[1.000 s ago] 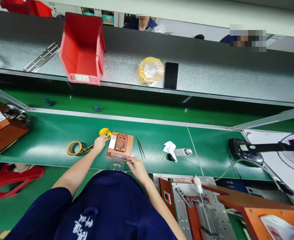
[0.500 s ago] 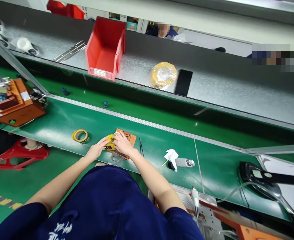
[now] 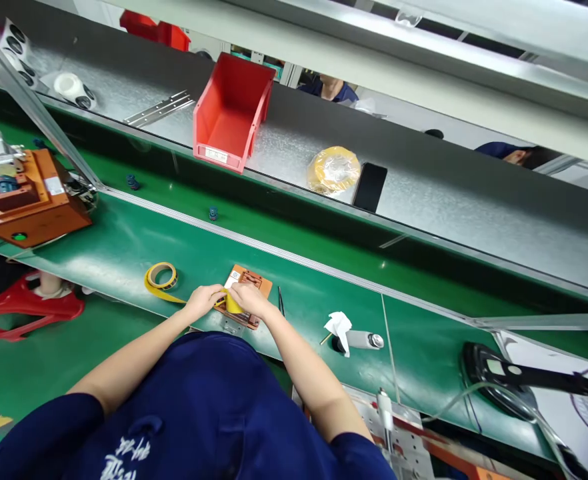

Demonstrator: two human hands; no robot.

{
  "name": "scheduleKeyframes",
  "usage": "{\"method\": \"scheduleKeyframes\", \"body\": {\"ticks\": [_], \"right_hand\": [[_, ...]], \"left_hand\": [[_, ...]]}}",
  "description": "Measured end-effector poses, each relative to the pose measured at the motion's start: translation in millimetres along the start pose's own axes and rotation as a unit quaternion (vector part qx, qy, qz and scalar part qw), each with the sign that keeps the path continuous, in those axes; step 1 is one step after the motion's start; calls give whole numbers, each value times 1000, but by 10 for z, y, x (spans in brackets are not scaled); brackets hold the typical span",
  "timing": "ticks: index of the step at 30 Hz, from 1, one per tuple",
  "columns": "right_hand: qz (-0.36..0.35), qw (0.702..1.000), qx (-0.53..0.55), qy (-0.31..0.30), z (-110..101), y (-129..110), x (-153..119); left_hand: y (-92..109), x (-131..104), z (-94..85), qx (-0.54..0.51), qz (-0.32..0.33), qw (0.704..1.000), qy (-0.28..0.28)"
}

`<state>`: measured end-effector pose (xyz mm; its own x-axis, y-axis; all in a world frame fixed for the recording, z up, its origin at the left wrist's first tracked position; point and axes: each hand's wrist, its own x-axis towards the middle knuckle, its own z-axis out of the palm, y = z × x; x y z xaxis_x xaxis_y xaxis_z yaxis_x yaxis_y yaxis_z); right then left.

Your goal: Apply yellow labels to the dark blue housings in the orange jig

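My left hand (image 3: 204, 300) pinches a yellow strip at the orange fixture plate (image 3: 263, 285). My right hand (image 3: 247, 297) is closed on the same strip, its fingers bent over a wide yellow flap (image 3: 233, 305) that hangs at the plate. Left of my hands lies a roll of yellow tape (image 3: 170, 283), whose loose end runs along the bench towards my left wrist. The fingertips partly hide the strip. Dark tweezers (image 3: 281, 301) rest just right of the plate, and a clear block (image 3: 232, 327) sits at its near edge.
A grey bottle (image 3: 363, 340) and crumpled white paper (image 3: 339, 325) lie to the right. On the shelf stand a red bin (image 3: 231, 107), a wrapped tape roll (image 3: 335, 170) and a black phone (image 3: 371, 187). An orange machine (image 3: 37, 200) is at the left, beside a seated person.
Tape now trails out from the roll towards my left hand. The yellow flap under my right hand hangs differently, and more of the orange plate shows. My view has tilted slightly.
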<state>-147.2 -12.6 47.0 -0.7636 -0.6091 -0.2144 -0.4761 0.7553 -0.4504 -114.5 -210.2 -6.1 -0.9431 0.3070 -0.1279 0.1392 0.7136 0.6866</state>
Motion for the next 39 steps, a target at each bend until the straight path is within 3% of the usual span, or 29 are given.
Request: {"method": "scheduleKeyframes", "body": {"ticks": [3, 7, 12, 14, 16, 18, 19, 20, 22, 24, 26, 29, 34, 36, 39], "right_hand": [[51, 998, 38, 20, 36, -34, 13], [172, 976, 101, 91, 102, 31, 135], [335, 887, 184, 258, -156, 568, -52], [347, 852, 231, 317, -289, 719, -196], [322, 833, 299, 336, -337, 713, -244], [275, 827, 390, 298, -267, 536, -163], [252, 825, 435, 258, -189, 395, -90], [232, 822, 474, 215, -89, 232, -7], [212, 806, 536, 135, 141, -98, 154], [210, 789, 572, 74, 354, -347, 286], [220, 786, 576, 36, 496, -458, 383], [245, 777, 580, 9, 566, -399, 486], [322, 722, 609, -57, 621, -175, 597], [350, 723, 591, -74, 703, -161, 611], [371, 731, 561, -117, 862, -229, 621]], "left_hand": [[34, -2, 33, -7, 4, 1000, 7], [100, 53, 116, -13, -24, 998, 51], [172, 288, -26, -39, -54, 991, 117], [243, 314, -132, -41, -58, 986, 149], [346, 272, -200, -61, -27, 985, 161], [435, 197, -206, -167, 63, 978, 111], [455, 156, -190, -260, 85, 960, 67], [450, 111, -167, -365, 73, 928, 32], [352, -7, -120, -535, -15, 844, 28], [144, -193, -100, -619, -105, 774, 80], [-145, -466, -125, -654, -158, 726, 144], [-635, -1016, -231, -715, -217, 607, 271], [-1422, -1870, -434, -735, -272, 355, 510], [-1745, -2008, -500, -725, -290, 266, 565], [-2275, -1929, -619, -709, -321, 165, 605]]}}
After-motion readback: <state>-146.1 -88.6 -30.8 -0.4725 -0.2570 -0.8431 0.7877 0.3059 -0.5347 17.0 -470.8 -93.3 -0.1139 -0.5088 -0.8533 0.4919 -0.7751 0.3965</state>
